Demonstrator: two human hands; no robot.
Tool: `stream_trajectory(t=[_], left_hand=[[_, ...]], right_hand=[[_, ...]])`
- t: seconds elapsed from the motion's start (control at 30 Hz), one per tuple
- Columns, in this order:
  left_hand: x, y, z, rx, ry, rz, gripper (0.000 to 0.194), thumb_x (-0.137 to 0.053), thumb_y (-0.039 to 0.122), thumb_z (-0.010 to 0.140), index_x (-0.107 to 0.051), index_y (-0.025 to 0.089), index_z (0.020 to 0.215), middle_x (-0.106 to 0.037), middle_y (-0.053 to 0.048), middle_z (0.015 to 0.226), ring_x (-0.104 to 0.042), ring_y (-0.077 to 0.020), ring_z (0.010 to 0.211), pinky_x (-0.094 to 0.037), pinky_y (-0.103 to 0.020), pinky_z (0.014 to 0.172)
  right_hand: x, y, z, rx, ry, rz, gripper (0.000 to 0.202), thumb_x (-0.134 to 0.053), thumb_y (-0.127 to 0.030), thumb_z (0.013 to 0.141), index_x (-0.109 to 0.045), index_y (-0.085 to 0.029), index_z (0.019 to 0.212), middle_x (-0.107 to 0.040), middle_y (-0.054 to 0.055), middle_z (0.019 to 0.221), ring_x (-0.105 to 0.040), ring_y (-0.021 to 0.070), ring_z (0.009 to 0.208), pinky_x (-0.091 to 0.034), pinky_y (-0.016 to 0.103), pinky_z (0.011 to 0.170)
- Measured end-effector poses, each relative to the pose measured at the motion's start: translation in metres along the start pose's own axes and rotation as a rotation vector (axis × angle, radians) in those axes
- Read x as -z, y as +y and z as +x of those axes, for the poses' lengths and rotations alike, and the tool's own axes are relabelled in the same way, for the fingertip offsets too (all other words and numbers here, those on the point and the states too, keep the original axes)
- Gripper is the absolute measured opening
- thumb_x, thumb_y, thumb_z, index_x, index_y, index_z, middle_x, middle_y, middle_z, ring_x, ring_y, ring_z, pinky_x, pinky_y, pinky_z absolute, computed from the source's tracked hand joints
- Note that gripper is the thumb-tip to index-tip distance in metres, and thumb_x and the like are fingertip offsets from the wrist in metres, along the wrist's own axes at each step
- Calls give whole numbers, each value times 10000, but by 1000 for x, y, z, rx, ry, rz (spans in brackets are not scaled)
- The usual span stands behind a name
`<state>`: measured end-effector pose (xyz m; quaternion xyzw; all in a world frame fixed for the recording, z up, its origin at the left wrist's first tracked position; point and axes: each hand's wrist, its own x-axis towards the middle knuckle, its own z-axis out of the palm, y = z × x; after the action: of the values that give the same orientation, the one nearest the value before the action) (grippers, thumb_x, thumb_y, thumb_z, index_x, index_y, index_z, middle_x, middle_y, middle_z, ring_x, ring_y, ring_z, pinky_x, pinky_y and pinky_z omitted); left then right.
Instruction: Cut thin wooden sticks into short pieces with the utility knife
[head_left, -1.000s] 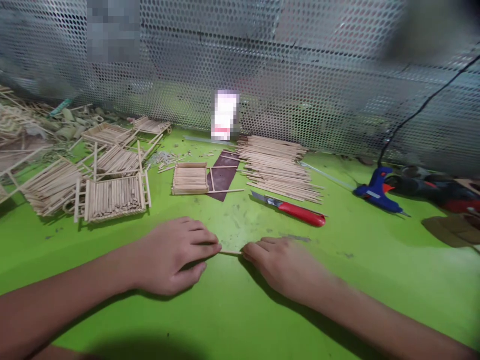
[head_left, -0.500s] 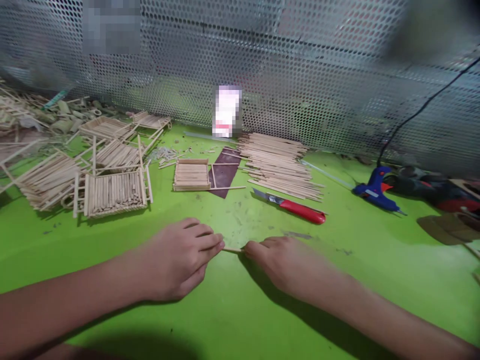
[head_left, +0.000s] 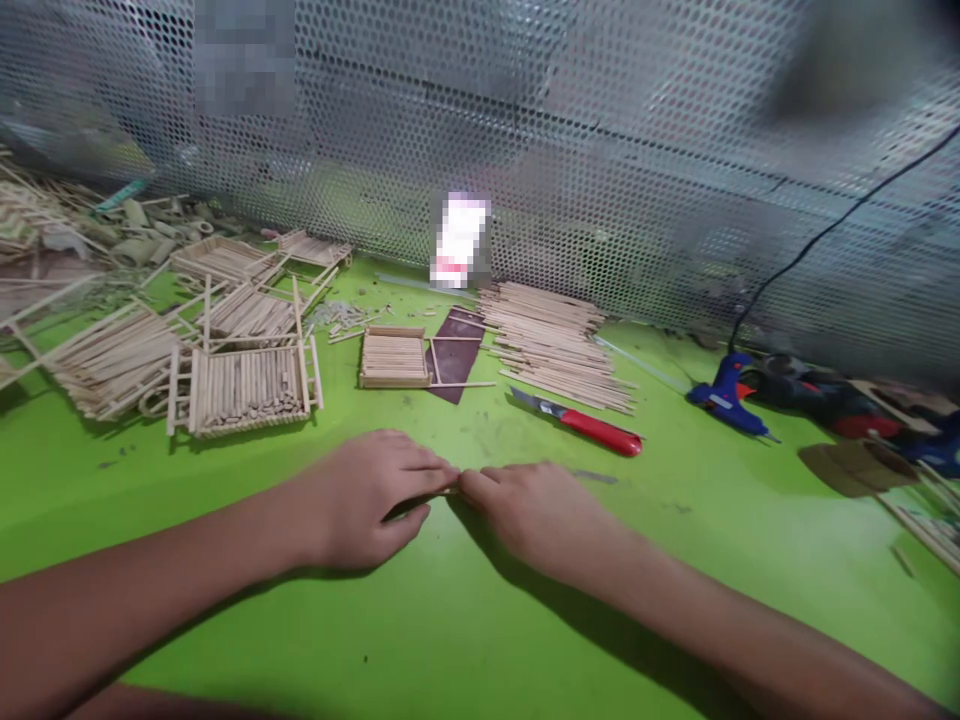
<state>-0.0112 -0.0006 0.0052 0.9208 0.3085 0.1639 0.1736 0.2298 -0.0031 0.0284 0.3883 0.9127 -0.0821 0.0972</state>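
A thin bamboo stick (head_left: 448, 491) lies low over the green table, mostly hidden beneath my fingers. My left hand (head_left: 367, 505) presses its closed fingers on the stick, with the thumb a little apart below. My right hand (head_left: 529, 515) pinches the same stick, and its fingertips meet those of the left. Just beyond them are a red utility knife (head_left: 600, 430) with its blade out, and a small stick-built tray (head_left: 396, 358) with thin legs reaching right over a dark brown sheet (head_left: 456, 350).
Behind the knife lies a pile of loose sticks (head_left: 551, 345). Several stick-built pieces (head_left: 247, 390) crowd the left. A blue glue gun (head_left: 727, 395) with a black cord and a brown curved piece (head_left: 847, 468) sit right. A perforated metal panel (head_left: 525, 150) borders the back.
My hands have come together, so the gap showing the stick has nearly closed. The left thumb now stands farther from the fingers. The whole view has shifted slightly.
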Motion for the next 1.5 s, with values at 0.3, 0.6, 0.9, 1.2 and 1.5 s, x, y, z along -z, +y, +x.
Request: stream_trajectory(t=[0.3,0.6,0.9,1.2,1.5], left_hand=[[0,-1,-6,-101,-7,109,391,-490,240,1018,-693,195,1349,-701,-52,1372,-708,-266,1218,-530,-506,1095],[4,5,-4,-106,-77,126,423,-459,181,1003,-683,203,1361,-678,-41,1397,-681,-255,1271,-453,-545,1188],[-1,-2,-2,17,7,-8,357,-547,247,986,-741,247,1286,-744,-45,1309,-721,-246,1187,-509,-503,1148],[-1,-2,-3,-45,9,63,385,-520,241,1000,-711,229,1335,-729,-55,1334,-714,-267,1202,-501,-537,1138],[-4,3,0,-51,-46,132,416,-493,231,994,-687,146,1352,-681,-104,1386,-690,-278,1254,-485,-569,1151]], right_hand=[[0,3,-2,12,-20,1,140,-518,-246,1067,-602,-211,960,-633,-27,635,-441,113,448,-175,296,495],[5,0,-3,4,2,28,152,-495,-297,1085,-625,-228,1045,-613,-36,599,-412,105,414,-164,292,478],[-3,5,0,22,70,105,354,-372,-439,1139,-650,-226,1089,-671,-14,747,-541,116,517,-310,263,515],[-1,9,5,48,5,-29,122,-532,-190,1058,-649,-208,1090,-695,-5,826,-620,153,661,-359,294,608],[2,7,4,62,2,-45,226,-527,-124,1026,-619,-210,1213,-664,-11,733,-509,123,530,-282,280,543]])
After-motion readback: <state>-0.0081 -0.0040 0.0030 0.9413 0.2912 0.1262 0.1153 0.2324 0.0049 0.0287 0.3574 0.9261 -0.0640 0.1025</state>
